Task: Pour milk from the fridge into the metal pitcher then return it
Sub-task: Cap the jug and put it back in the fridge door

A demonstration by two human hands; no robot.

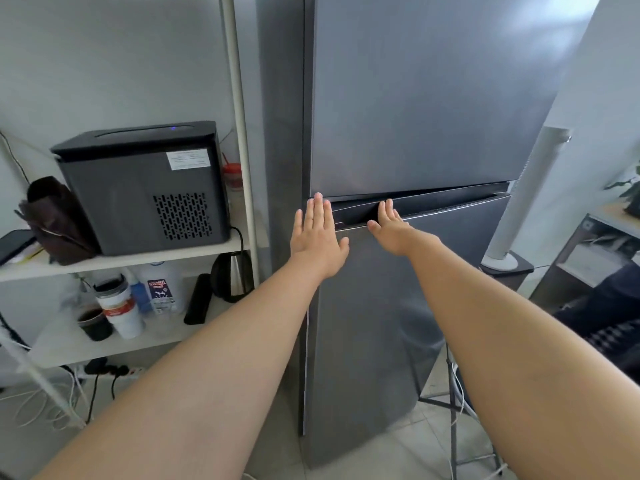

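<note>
We lay both flat palms, left hand [318,237] and right hand [391,226], fingers straight, holding nothing, at the fridge [415,98] handle recess [443,202]; hook fingertips inside before pulling.

Both bare arms reach straight forward, the left hand [317,237] flat with fingers straight and together, the right hand [389,225] extended beside it, fingers relaxed.

Shelf [138,259] (machine [145,188] on top) stands left of fridge [415,98]; fan [519,202] right.

Both hands flat-fingered, left hand [317,237], right hand [391,226], at closed fridge [415,98] door seam
</note>
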